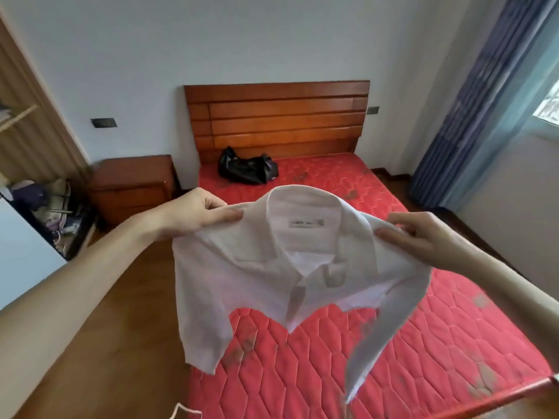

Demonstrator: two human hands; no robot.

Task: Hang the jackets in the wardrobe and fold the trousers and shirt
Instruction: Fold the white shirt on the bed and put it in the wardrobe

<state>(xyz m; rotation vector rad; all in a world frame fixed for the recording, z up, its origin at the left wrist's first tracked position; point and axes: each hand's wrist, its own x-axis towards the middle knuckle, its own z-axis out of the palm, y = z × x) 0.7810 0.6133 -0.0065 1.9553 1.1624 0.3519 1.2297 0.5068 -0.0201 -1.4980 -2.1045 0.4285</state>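
Room: bedroom with pale walls, wooden floor, blue curtains (472, 95) at the right, open wardrobe (27, 137) at the left edge.
Bed: red quilted mattress (378, 343), hexagon-stitched, with grey worn patches; slatted orange-brown headboard (276, 116); matching nightstand (133, 189) beside it.
Shirt: white shirt (272, 276), thin woven cloth with a stiff collar and a neck label, held in the air above the mattress, collar up, sleeves hanging loose.
Left hand: left hand (193, 214) pinches the shirt at the shoulder seam, thumb on top.
Right hand: right hand (423, 237) pinches the opposite shoulder, fingers curled over the cloth.
Other item: black glossy bag or garment (246, 167), crumpled, lies near the headboard; which it is cannot be told.
Progress: shirt is spread but not yet folded. No trousers or jackets are identifiable here, so their status cannot be judged.
Remaining: likely laying the shirt flat on the mattress, then folding sleeves and body.
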